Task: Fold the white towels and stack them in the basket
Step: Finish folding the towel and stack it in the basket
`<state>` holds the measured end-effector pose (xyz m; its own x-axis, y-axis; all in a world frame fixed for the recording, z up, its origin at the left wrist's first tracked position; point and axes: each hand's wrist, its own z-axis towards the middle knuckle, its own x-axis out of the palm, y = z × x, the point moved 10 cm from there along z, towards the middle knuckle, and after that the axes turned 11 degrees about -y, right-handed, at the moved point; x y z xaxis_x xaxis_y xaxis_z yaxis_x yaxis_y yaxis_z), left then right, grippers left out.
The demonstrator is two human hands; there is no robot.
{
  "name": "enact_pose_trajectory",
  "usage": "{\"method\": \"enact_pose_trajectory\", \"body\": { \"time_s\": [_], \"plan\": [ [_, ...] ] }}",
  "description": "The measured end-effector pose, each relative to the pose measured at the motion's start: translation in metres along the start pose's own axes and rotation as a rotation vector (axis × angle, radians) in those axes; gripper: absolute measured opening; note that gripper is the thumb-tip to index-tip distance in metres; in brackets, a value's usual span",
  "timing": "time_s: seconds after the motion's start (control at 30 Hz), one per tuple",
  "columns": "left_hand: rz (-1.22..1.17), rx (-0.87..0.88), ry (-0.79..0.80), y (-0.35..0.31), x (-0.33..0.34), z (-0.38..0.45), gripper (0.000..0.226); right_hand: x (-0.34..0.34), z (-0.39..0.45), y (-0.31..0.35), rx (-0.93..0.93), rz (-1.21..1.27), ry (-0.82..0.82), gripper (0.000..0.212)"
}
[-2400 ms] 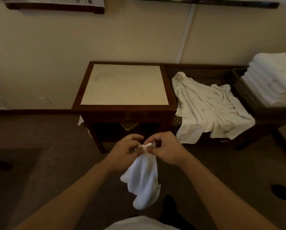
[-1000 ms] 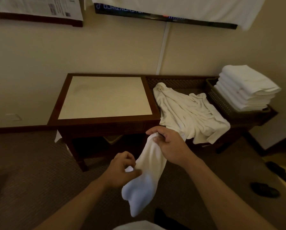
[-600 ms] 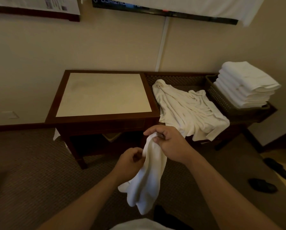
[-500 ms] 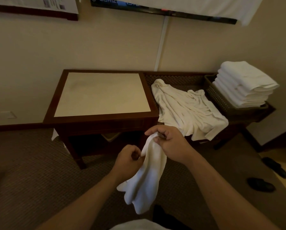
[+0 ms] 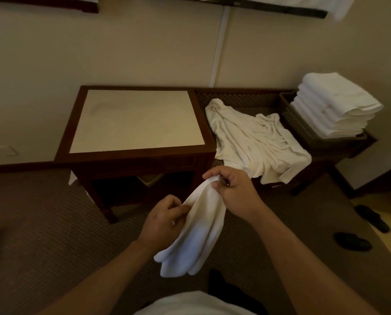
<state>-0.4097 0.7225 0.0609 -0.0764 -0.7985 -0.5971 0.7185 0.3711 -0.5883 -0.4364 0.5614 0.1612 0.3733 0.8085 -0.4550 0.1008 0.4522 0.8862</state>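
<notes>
Both hands grip a small white towel (image 5: 196,233), the right hand (image 5: 233,192) pinching its top, the left hand (image 5: 165,219) curled around its bunched, drooping middle.

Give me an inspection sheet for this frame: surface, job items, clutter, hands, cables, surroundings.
Surface: table, pale top bare.
Job items: small towel hanging between both hands; crumpled towel draped over bench; folded stack in basket.
Clutter: dark slippers on floor at right.
Hands: right hand pinches small towel's top; left hand grips its edge lower down.
Cables: white conduit up wall.
Surroundings: beige wall, carpet.
</notes>
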Motion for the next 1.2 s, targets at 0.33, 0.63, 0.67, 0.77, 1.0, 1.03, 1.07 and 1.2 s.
{"method": "enact_pose_trajectory", "body": {
  "time_s": [0.33,0.63,0.67,0.77,1.0,1.03,1.07,1.2],
  "plan": [
    [-0.089,-0.411,0.007,0.056,0.01,-0.008,0.018,0.02,-0.005,0.0,-0.01,0.065,0.084,0.042],
    [-0.055,-0.231,0.293,0.051,0.044,-0.022,0.03,0.022,-0.007,0.003,-0.031,0.105,0.077,0.044],
    [-0.034,-0.251,0.338,0.052,0.048,-0.023,0.029,0.021,-0.007,0.004,-0.035,0.105,0.08,0.044],
    [0.087,-0.292,0.442,0.06,0.051,-0.027,0.039,0.02,-0.004,0.003,-0.04,0.107,0.075,0.044],
    [0.299,-0.36,0.535,0.084,0.051,-0.046,0.041,0.013,0.005,0.01,-0.041,0.197,0.044,0.043],
    [0.243,-0.413,0.464,0.087,0.047,-0.046,0.04,0.01,0.008,0.013,-0.052,0.197,0.039,0.043],
    [0.2,-0.461,0.378,0.091,0.041,-0.044,0.038,0.005,0.01,0.016,-0.062,0.198,0.031,0.043],
    [0.209,-0.546,0.336,0.105,0.034,-0.048,0.036,-0.017,0.021,0.026,-0.075,0.243,-0.026,0.041]
  ]
}}
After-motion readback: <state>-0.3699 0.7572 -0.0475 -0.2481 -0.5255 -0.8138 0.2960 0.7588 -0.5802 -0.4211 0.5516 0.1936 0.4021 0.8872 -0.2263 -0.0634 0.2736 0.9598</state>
